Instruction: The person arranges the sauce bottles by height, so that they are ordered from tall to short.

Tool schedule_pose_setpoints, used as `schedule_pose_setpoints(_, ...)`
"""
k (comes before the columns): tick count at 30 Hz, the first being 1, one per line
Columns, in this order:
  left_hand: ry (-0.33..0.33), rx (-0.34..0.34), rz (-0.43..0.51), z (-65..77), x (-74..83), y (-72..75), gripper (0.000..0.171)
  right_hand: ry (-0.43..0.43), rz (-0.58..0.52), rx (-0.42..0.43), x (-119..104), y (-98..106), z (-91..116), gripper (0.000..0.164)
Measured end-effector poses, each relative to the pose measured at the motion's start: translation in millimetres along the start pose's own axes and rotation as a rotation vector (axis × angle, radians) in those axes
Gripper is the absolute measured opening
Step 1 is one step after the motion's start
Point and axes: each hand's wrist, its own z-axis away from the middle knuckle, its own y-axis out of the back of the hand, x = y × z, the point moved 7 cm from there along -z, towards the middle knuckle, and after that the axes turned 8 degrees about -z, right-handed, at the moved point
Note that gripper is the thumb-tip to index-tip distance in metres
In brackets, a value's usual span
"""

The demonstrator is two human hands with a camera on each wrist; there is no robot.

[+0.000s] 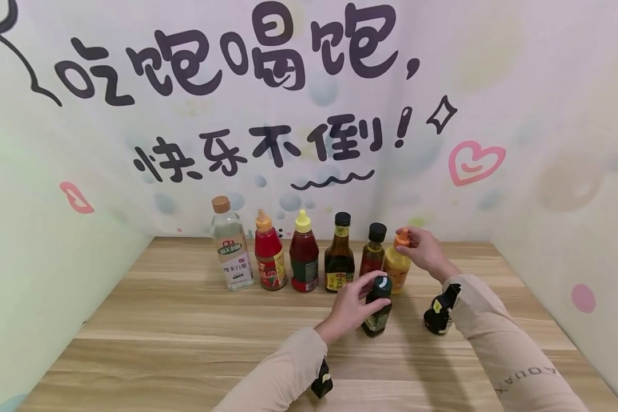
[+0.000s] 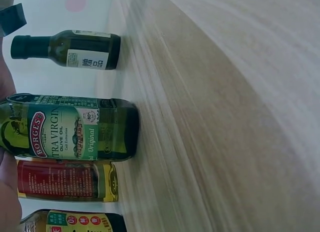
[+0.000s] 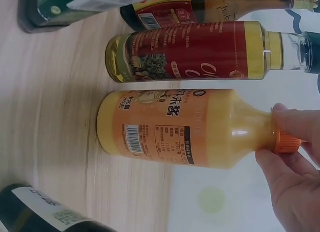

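My left hand (image 1: 347, 309) grips a green olive oil bottle (image 1: 376, 320) around its dark cap. In the left wrist view, the oil bottle (image 2: 107, 129) has its lower end at the wooden tabletop. Behind it, my right hand (image 1: 424, 252) pinches the orange cap of a yellow sauce squeeze bottle (image 1: 397, 268). That yellow bottle (image 3: 165, 129) stands upright on the table, at the right end of a row. Just left of it is a slim oil bottle with a red label (image 3: 200, 52) and a black cap.
Leftward along the row stand a dark sauce bottle (image 1: 340, 257), a yellow-capped squeeze bottle (image 1: 304, 263), a red squeeze bottle (image 1: 269, 260) and a clear vinegar bottle (image 1: 230, 252). A small dark bottle (image 1: 435, 323) stands under the right wrist. A printed cloth (image 1: 309, 200) hangs behind.
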Motion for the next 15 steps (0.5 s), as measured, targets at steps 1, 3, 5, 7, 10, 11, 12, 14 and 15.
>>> schedule_pose_setpoints(1, -0.004, 0.004, -0.002, 0.0, 0.4, 0.1, 0.044, 0.001, -0.002, 0.002, 0.2, -0.1, 0.1, 0.037)
schedule_pose_setpoints(3, -0.011, 0.012, -0.001, 0.4, 1.2, 0.1, 0.043, 0.008, 0.0, 0.005, 0.8, -0.2, 0.1, 0.037)
schedule_pose_setpoints(5, -0.015, 0.017, 0.001, 0.6, 1.9, 0.4, 0.043, 0.016, 0.002, 0.006, 1.1, -0.2, 0.0, 0.037)
schedule_pose_setpoints(7, -0.013, 0.02, 0.003, 0.7, 1.9, 0.6, 0.043, 0.018, 0.002, 0.004, 1.4, -0.3, -0.1, 0.038)
schedule_pose_setpoints(10, -0.004, 0.019, 0.007, 1.0, 1.8, 0.8, 0.043, 0.01, 0.003, -0.014, 1.5, -0.7, -0.1, 0.041)
schedule_pose_setpoints(11, -0.003, 0.019, 0.007, 1.1, 1.9, 0.8, 0.043, 0.007, 0.006, -0.023, 1.0, -0.9, 0.2, 0.043)
schedule_pose_setpoints(12, -0.002, 0.019, 0.008, 1.2, 2.0, 0.8, 0.043, 0.002, 0.005, -0.034, 0.7, -0.7, 0.6, 0.045)
schedule_pose_setpoints(14, -0.002, 0.019, 0.006, 1.6, 2.6, 1.0, 0.043, -0.006, 0.013, -0.055, -0.2, 0.3, 1.4, 0.049)
schedule_pose_setpoints(15, -0.004, 0.02, 0.005, 1.6, 2.8, 1.1, 0.043, -0.008, 0.017, -0.062, -1.0, 1.4, 2.0, 0.051)
